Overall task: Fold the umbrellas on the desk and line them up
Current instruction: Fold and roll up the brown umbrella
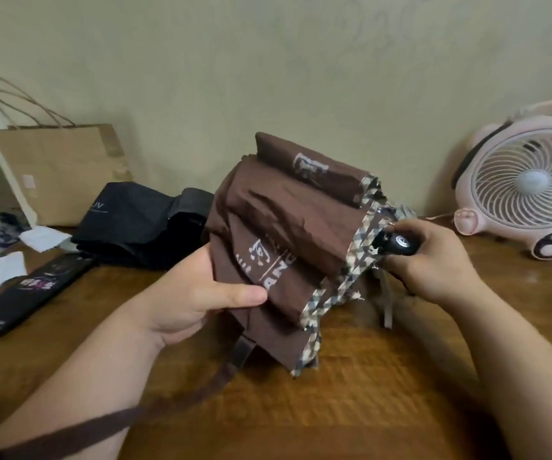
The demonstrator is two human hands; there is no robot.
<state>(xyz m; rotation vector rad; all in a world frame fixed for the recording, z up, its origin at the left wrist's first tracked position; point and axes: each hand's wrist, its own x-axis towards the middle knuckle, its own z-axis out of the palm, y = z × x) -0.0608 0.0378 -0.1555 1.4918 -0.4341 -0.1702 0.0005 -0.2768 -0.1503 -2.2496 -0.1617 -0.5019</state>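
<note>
Brown umbrella (287, 234) was held over the desk (367, 393), its cloth loose and puffy. Left hand (198, 300) squeezed the cloth, thumb on top. Right hand (433, 263) curled round the black handle (400, 244). Best to smooth each flap flat, then wrap them tight one way.

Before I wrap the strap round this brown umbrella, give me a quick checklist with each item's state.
1. Right hand holds the black handle: ok.
2. Left hand grips the brown umbrella by its canopy: ok.
3. Panels gathered flat: not ok, folds splay loosely.
4. Strap free: ok, it hangs below the canopy.
5. Shaft fully collapsed: cannot tell, fabric hides it.
6. Black umbrella folded: not ok, it lies loose on the desk.
</note>
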